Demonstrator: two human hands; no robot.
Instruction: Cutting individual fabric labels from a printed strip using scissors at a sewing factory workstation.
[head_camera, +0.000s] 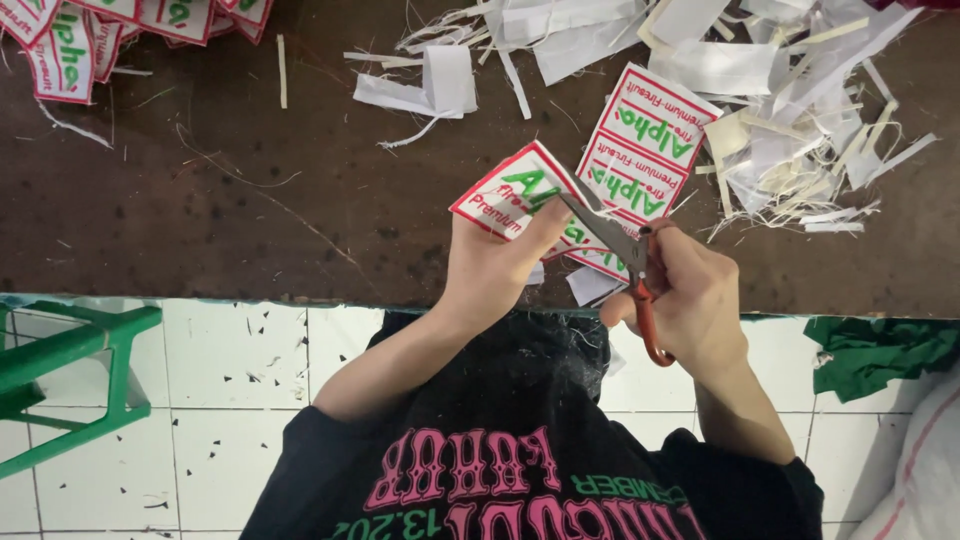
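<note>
Over the brown table (250, 200), left hand (495, 265) clamped on a printed label (510, 190), right hand (690, 295) gripping scissors (625, 255).

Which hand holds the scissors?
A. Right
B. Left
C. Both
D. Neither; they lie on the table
A: the right hand grips the red-handled scissors, while the left hand holds the label being cut.

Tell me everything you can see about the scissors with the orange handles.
The orange-handled metal scissors sit in the right hand, fingers through the loops, one loop hanging below the palm. The grey blades are parted, pointing up-left, biting into the white label with red border and green lettering pinched by the left hand over the dark brown table.
</note>
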